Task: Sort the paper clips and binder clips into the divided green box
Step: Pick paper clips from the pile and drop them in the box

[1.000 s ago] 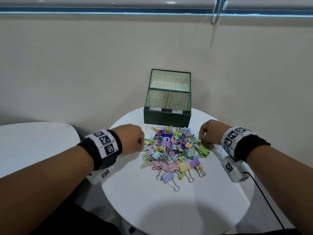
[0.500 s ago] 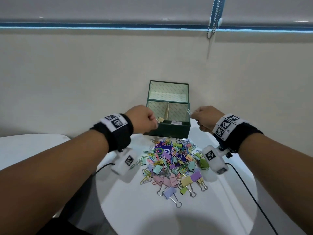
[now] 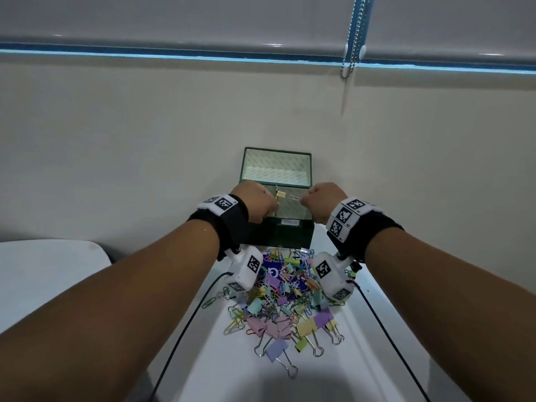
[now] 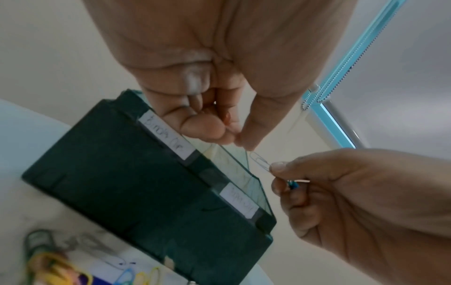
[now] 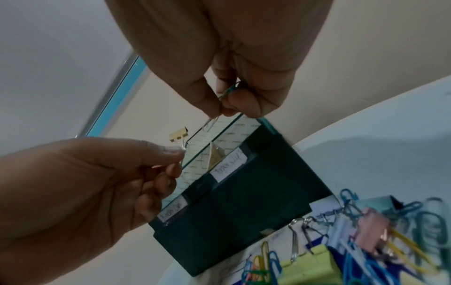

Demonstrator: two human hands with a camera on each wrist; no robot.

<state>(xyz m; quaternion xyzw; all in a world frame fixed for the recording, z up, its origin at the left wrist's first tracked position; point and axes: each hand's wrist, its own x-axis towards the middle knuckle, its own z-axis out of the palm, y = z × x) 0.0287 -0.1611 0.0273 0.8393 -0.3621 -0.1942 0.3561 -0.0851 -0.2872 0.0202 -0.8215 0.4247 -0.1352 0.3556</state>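
Observation:
The divided green box [image 3: 290, 235] stands open at the table's far side, lid up against the wall, with labels on its front [image 5: 228, 166]. My left hand [image 3: 272, 203] pinches a small yellow binder clip [image 3: 280, 194] by its wire handles above the left compartment. My right hand [image 3: 302, 200] pinches a silver paper clip [image 3: 293, 197] over the right compartment. In the right wrist view a blue-green clip [image 5: 229, 90] is tucked in that hand's curled fingers. The pile of coloured paper clips and binder clips [image 3: 284, 303] lies in front of the box.
The round white table [image 3: 377, 358] carries the box and pile; wrist camera cables trail across it. A second white table [image 3: 43, 271] sits at the left. A beige wall rises right behind the box, with a blind chain [image 3: 352, 39] hanging above.
Both hands lifted from the sides of the pile and moved forward to above the box, the left carrying the yellow binder clip, the right the silver paper clip.

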